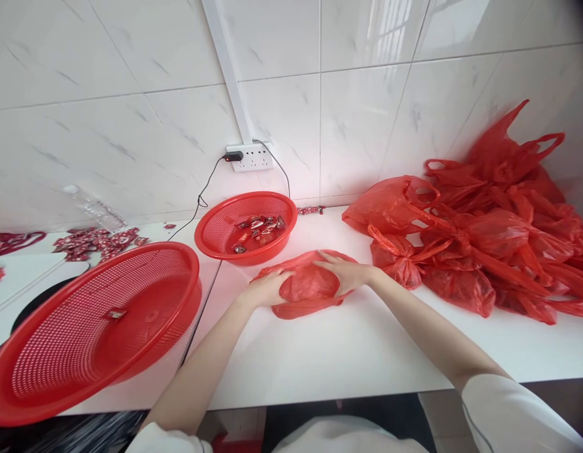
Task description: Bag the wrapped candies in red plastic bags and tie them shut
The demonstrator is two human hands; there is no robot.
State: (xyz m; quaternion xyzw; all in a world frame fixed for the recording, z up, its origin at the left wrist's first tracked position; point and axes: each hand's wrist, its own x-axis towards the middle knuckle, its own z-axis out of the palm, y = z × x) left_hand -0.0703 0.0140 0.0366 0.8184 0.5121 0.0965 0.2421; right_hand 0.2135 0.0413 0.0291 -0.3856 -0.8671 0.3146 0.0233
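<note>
A red plastic bag [310,309] lies on the white table in front of me, its mouth spread wide and facing up. At its left side, my left hand [266,289] rests on the rim with the thumb stretched toward the opening; some of its fingers are hidden. My right hand [345,274] reaches into the mouth from the right, fingers spread against the film. Both hands touch the bag and neither is closed round it. Just behind it stands a small red plastic basket [206,229] with several wrapped pieces [266,231] inside.
A large red basket [145,277] at left holds one small wrapped piece [116,314]. More wrapped pieces [96,242] and a clear bottle [100,211] lie behind it. Filled red bags [499,233] are heaped at right. A power strip [251,157] with black cables is on the tiled wall.
</note>
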